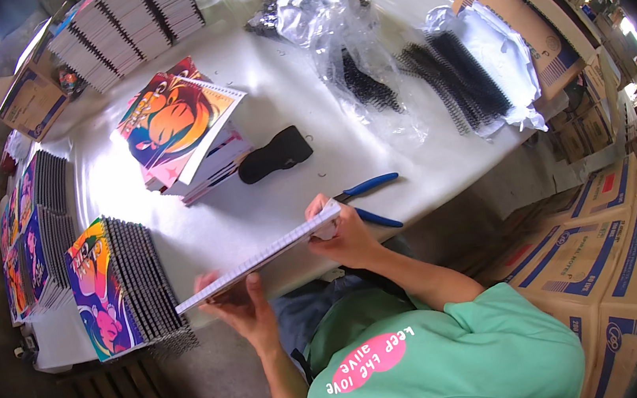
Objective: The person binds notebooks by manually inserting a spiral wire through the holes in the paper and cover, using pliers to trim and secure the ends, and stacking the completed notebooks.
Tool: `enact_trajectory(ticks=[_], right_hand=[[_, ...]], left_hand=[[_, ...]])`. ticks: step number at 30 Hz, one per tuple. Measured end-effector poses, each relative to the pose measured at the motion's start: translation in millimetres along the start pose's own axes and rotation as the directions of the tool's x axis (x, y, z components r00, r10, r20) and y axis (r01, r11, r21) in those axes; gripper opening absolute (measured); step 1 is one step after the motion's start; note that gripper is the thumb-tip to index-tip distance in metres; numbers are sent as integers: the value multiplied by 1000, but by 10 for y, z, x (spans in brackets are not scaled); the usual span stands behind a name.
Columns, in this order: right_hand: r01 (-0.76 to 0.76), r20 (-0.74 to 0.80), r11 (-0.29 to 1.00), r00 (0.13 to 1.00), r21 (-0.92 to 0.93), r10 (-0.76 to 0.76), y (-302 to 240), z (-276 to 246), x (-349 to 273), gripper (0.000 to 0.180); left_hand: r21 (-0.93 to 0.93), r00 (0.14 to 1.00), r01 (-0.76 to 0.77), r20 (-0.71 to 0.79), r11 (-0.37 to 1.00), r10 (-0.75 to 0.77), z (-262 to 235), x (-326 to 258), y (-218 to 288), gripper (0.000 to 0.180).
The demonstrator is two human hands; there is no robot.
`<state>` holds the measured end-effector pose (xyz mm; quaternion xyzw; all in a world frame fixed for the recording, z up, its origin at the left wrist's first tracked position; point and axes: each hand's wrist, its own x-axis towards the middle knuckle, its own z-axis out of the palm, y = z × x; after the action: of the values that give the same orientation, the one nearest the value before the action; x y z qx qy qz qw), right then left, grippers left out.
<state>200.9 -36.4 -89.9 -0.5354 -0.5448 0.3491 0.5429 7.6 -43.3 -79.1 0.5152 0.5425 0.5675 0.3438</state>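
A thin block of white notebook pages [262, 255] is held tilted above the near table edge, its long edge facing me with small marks along it that look like punched holes. My left hand [246, 307] grips its lower left end, thumb in front and fingers behind. My right hand [349, 237] is closed round the upper right end. Just beyond the right hand lie cutting pliers with blue handles [372, 184], partly hidden by that hand. Farther off rests a black, rounded object [277, 154], its kind unclear, beside a stack of loose pages and colourful covers [174, 121].
Spiral-bound notebooks with bright covers [102, 285] stand stacked at the left edge, more bound stacks [127, 31] at the back. Black spiral coils [451, 79] and clear plastic wrap [327, 7] lie at the far right. Cardboard cartons [581, 262] are piled on my right.
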Motion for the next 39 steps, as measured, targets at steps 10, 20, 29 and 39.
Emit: enact_trajectory(ticks=[10, 20, 29, 39], right_hand=[[144, 304, 986, 939, 80, -162, -528, -941, 204, 31], [12, -65, 229, 944, -973, -324, 662, -2734, 1523, 18], [187, 160, 81, 951, -979, -264, 127, -3123, 1692, 38], [253, 194, 966, 952, -52, -238, -1249, -1746, 725, 29]], left_hand=[[484, 772, -630, 476, 607, 421, 618, 152, 983, 27], [439, 556, -830, 588, 344, 587, 650, 185, 923, 44], [424, 589, -797, 388, 430, 709, 679, 328, 743, 36], [348, 576, -815, 394, 464, 717, 642, 339, 759, 37]])
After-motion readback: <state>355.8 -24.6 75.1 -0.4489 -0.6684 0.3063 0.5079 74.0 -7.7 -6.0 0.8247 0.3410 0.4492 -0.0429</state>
